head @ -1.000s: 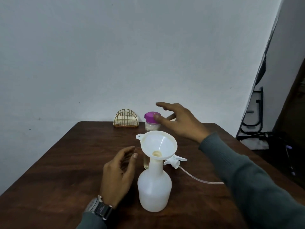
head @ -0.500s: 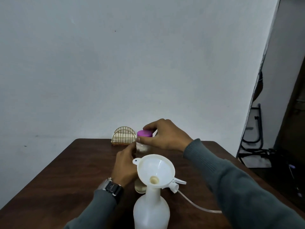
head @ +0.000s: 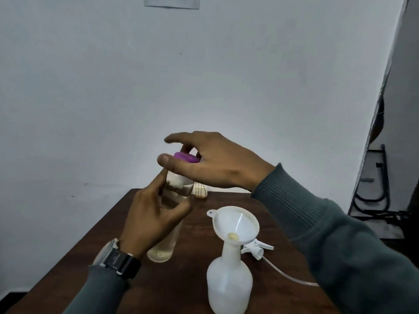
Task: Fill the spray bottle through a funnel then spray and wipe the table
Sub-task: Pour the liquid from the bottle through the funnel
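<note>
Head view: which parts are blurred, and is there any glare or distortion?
Head view: the right hand and purple lid it pinches are motion-smeared, the left hand gripping the clear jar slightly soft; funnel and spray bottle sharper; dim, even light, no glare; the wall edge at right slants, likely wide-angle.

The table point(head: 181, 279) is dark wood, smooth with a dull sheen; the bottle point(head: 229, 288) is milky, matt plastic, the funnel point(head: 235, 220) and trigger head point(head: 258, 248) smooth white plastic, the tube point(head: 285, 274) clear and soft-looking. The jar point(head: 169, 241) is clear and glossy, glass or plastic cannot be told, and its purple lid point(head: 188, 157) is smooth plastic. The holder point(head: 200, 192) is thin gold-coloured wire, the sleeves point(head: 340, 234) grey ribbed knit, the watch point(head: 118, 259) pale metal on a matt black strap, the wall point(head: 90, 87) matt paint.
</note>
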